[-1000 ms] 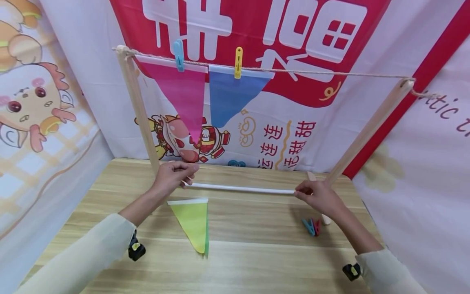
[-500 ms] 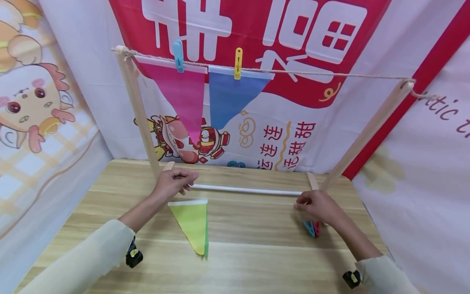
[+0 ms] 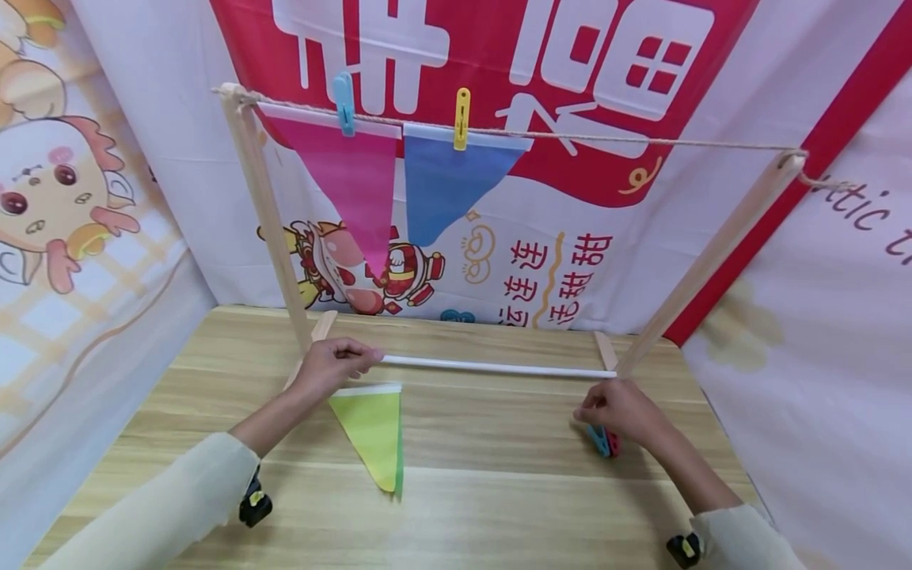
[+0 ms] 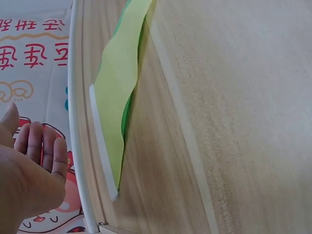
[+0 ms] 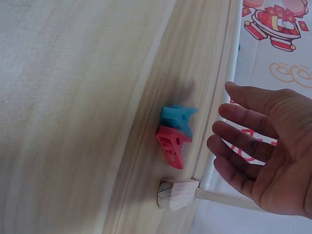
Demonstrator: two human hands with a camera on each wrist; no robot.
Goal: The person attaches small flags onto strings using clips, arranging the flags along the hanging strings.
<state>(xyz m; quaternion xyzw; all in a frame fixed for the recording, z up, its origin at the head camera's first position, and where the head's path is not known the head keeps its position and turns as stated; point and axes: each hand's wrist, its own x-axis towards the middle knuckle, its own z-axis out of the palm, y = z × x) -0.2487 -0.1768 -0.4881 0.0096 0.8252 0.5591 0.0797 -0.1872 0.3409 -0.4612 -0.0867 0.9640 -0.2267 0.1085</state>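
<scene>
My left hand (image 3: 331, 366) hovers over the left end of a thin white rod (image 3: 499, 367), fingers loosely curved; the left wrist view shows nothing between them. Just in front of it, a yellow-green pennant (image 3: 372, 431) lies on the table, with a darker green one (image 4: 125, 119) under it. My right hand (image 5: 265, 146) is held over a blue clothespin (image 5: 176, 117) and a red clothespin (image 5: 170, 146) on the tabletop, thumb and fingers apart and holding nothing. On the twine (image 3: 606, 139), a light blue clothespin (image 3: 344, 103) holds a pink pennant (image 3: 356, 174); a yellow clothespin (image 3: 461, 119) holds a blue pennant (image 3: 456, 178).
Wooden posts stand at the left (image 3: 262, 198) and right (image 3: 720, 245), carrying the twine between their tops. Their wooden feet rest on the table (image 3: 499, 491), and the white rod spans low between them. Printed cloth (image 3: 570, 261) hangs behind and at both sides.
My right hand has drawn back from the rod's right end toward the clothespins on the table. The left hand has come slightly nearer to me. The pennants stay in place.
</scene>
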